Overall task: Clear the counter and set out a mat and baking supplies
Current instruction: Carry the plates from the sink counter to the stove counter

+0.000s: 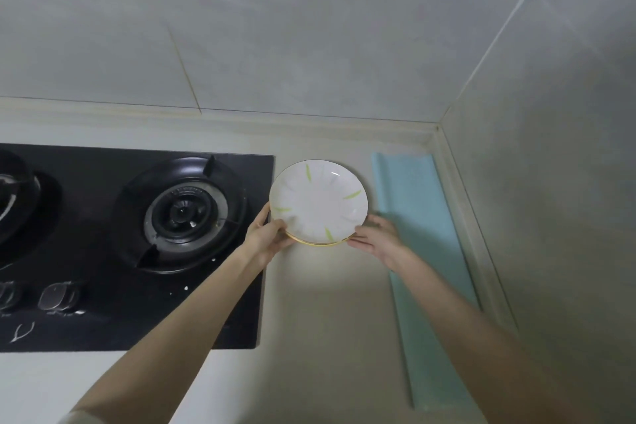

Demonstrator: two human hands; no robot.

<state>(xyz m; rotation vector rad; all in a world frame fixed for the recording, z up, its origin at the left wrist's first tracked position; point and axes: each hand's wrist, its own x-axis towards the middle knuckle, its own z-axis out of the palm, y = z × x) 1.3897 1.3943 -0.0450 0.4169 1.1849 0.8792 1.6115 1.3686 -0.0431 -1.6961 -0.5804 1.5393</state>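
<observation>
I have the white plates [318, 201] between both hands, on the strip of counter [320, 303] between the gas hob [137, 251] and the pale blue mat [413, 189]. The mat lies rolled along the right-hand wall. A second gold rim shows under the near edge, so I judge this to be two plates stacked, not one.

My left hand [266, 236] pinches the left rim, thumb on top and fingers tucked beneath. My right hand [377, 237] takes the right rim the same way, with its fingers slid under the edge. I cannot tell whether the stack is already clear of the counter or only just touching it.

The step, as I read it, is carrying the plates off so the mat can be spread here. To do that well, I want both thumbs pressing down on the top plate so it cannot slide on the lower one. I'd lift straight up and level before turning away. The hob's burner [186, 213] and its raised pan support sit just to the left, so I'd steer the stack toward me, not across them. The glazed rims look slick, and a tilted stack is the main risk.
</observation>
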